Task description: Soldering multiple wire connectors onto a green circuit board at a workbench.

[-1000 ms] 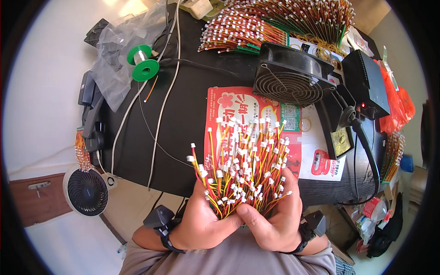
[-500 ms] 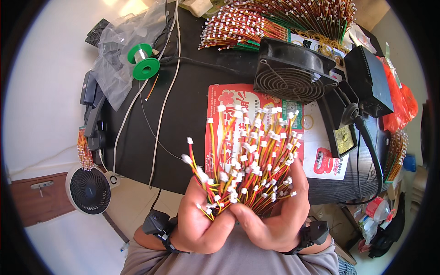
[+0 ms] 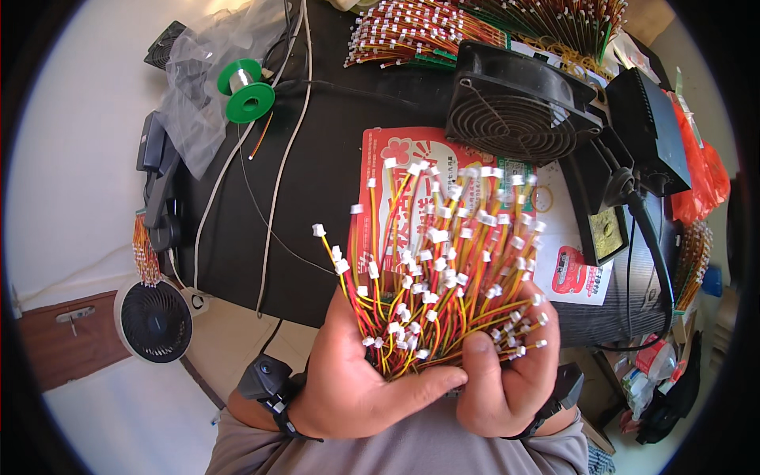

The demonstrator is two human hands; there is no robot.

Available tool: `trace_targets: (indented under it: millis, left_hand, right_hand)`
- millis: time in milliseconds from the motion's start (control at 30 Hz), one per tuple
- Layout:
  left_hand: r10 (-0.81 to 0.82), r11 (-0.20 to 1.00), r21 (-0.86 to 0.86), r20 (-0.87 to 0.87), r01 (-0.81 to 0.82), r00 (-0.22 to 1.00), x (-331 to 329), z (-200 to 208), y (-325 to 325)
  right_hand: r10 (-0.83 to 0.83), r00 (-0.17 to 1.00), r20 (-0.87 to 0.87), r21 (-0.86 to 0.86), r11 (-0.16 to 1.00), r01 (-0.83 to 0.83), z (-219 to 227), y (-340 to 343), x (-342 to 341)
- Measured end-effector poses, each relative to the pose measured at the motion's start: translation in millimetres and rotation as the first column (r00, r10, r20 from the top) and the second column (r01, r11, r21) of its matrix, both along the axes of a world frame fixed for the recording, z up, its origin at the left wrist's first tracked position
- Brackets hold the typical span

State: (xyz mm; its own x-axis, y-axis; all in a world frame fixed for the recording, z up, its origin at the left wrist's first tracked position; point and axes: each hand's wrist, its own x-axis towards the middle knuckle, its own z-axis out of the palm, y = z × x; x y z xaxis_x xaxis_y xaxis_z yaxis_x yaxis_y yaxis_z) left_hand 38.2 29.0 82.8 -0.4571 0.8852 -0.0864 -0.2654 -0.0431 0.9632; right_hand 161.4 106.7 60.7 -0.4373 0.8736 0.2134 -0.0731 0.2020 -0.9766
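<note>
A thick bundle of red and yellow wires with white plug connectors point(image 3: 439, 301) fans upward between my two hands, close in front of my body at the table's near edge. My left hand point(image 3: 352, 372) wraps the bundle's left side, its thumb stretched across the front at the base. On the other side my right hand point(image 3: 511, 376) is closed round the wires, thumb bent against them and fingers behind. The lower ends of the wires are mostly hidden by my hands. Beyond the bundle lies a red printed sheet point(image 3: 380, 150) on the black table point(image 3: 237, 269).
A black square fan point(image 3: 522, 111) stands past the sheet. Right of it are a soldering iron stand point(image 3: 606, 229) and a black box point(image 3: 649, 131). More wire bundles point(image 3: 419, 32) lie at the back. A green solder spool point(image 3: 252, 103) and a clear plastic bag point(image 3: 194, 103) sit at the left.
The bundle has spread wider, and my right hand has shifted right with its thumb now bent over the wires. My left thumb has stretched out along the base. The view has shifted slightly.
</note>
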Motion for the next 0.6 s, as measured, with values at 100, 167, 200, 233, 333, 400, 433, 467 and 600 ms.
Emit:
trace_targets:
  millis: [100, 167, 200, 233, 333, 400, 433, 467, 600]
  left_hand:
    - [-0.025, 0.996, -0.081, -0.058, 0.020, 0.998, -4, 3, 2]
    - [-0.013, 0.995, -0.101, -0.070, 0.006, 0.997, -5, 6, 1]
    - [-0.005, 0.996, -0.090, -0.086, -0.003, 0.996, -4, 4, 0]
    - [-0.005, 0.995, -0.095, -0.083, -0.003, 0.997, -3, 4, -1]
    - [0.029, 0.996, -0.079, -0.040, -0.032, 0.999, -1, 7, -3]
    - [0.028, 0.996, -0.080, -0.042, -0.031, 0.999, -1, 6, -5]
    - [0.024, 0.997, -0.078, -0.045, -0.028, 0.999, -2, 6, -6]
    - [0.022, 0.997, -0.078, -0.044, -0.025, 0.999, -2, 6, -6]
    - [0.031, 0.995, -0.093, -0.008, -0.032, 0.999, 0, 6, -8]
  right_hand:
    - [0.026, 0.999, -0.022, 0.051, 0.998, -0.025, -2, 1, 3]
    - [0.077, 0.996, -0.050, -0.082, 0.993, -0.081, -4, -3, 9]
    - [0.120, 0.989, -0.086, -0.207, 0.969, -0.136, -5, -5, 10]
    - [0.120, 0.989, -0.083, -0.213, 0.968, -0.135, -6, -5, 11]
    - [0.118, 0.979, -0.165, -0.279, 0.947, -0.161, -9, -5, 9]
    - [0.058, 0.983, -0.175, -0.304, 0.946, -0.110, -8, -5, 5]
    - [0.059, 0.983, -0.175, -0.306, 0.945, -0.111, -7, -6, 2]
    - [0.000, 0.974, -0.229, -0.368, 0.926, -0.087, -5, -8, -1]
    - [0.021, 0.978, -0.207, -0.384, 0.918, -0.101, 2, -5, -5]
